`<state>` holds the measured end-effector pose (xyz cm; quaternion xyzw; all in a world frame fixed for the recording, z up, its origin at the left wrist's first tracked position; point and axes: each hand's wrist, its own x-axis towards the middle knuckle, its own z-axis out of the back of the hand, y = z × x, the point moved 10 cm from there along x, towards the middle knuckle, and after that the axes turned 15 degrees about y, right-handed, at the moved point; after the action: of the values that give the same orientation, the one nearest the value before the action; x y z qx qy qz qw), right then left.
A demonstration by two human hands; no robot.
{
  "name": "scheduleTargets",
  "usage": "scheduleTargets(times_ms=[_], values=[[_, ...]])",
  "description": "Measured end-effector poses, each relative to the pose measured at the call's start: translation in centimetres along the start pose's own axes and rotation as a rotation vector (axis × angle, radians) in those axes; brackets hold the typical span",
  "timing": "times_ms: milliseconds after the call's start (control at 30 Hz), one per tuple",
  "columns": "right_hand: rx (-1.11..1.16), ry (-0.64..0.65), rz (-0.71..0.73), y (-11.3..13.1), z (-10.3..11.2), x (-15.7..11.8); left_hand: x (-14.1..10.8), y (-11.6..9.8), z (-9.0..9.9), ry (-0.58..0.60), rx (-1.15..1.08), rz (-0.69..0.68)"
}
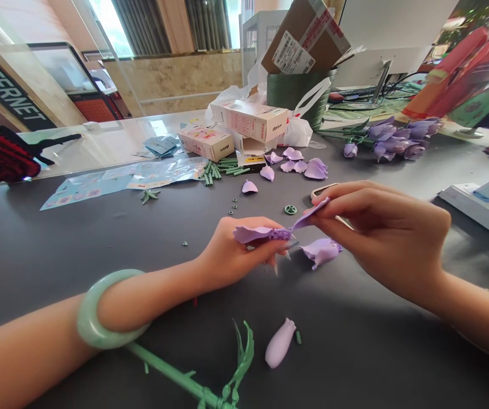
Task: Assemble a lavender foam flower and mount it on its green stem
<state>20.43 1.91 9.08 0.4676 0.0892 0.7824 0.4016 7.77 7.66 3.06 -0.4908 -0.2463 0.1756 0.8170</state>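
Between the thumb and fingers of my left hand (236,253) is a purple flower piece (253,233) with a petal pointing left. My right hand (381,238) pinches a single purple petal (311,213), whose narrow end meets the piece in my left hand; whether they are joined I cannot tell. Below my hands lies a cupped cluster of purple petals (322,251) on the dark table. Nearer to me are a pale purple bud (280,343), a short green tube (298,337) and a green stem with leaves (176,375), partly under my left forearm.
Loose petals (295,165), green tubes (223,169) and a small green ring (290,209) lie farther back. Behind them stand small boxes (253,120) and a green bin (298,96). Finished-looking purple flowers (398,139) lie back right; a white tray (483,213) is at right.
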Motion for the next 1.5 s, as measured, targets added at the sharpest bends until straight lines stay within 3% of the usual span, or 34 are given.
scheduleTargets(times_ms=[233,800,1000,1133,1233,1333,1367,1500], values=[[-0.072,0.028,-0.015,0.0,-0.5,-0.3,-0.3,-0.3,0.1,-0.024,0.151,0.001],[-0.162,0.24,0.063,1.0,-2.1,-0.1,-1.0,-1.1,-0.7,0.033,0.616,-0.103],[-0.233,0.268,0.116,1.5,-2.7,0.0,-0.9,-1.2,-0.7,0.021,0.647,-0.11],[-0.212,0.363,0.207,2.0,-2.5,0.7,-1.0,-1.3,-0.6,0.04,0.57,-0.111],[-0.143,0.376,0.128,-0.8,-0.4,2.8,-1.0,-1.2,0.2,0.003,0.445,-0.091],[-0.279,0.367,-0.18,-8.2,2.0,5.5,-0.8,-0.6,0.8,-0.026,0.293,-0.046],[-0.376,0.443,-0.297,-11.1,1.9,6.1,-0.7,-0.3,0.9,-0.028,0.243,-0.027],[-0.531,0.611,-0.458,-19.0,0.9,7.5,-0.6,0.8,1.2,-0.036,0.093,0.03]])
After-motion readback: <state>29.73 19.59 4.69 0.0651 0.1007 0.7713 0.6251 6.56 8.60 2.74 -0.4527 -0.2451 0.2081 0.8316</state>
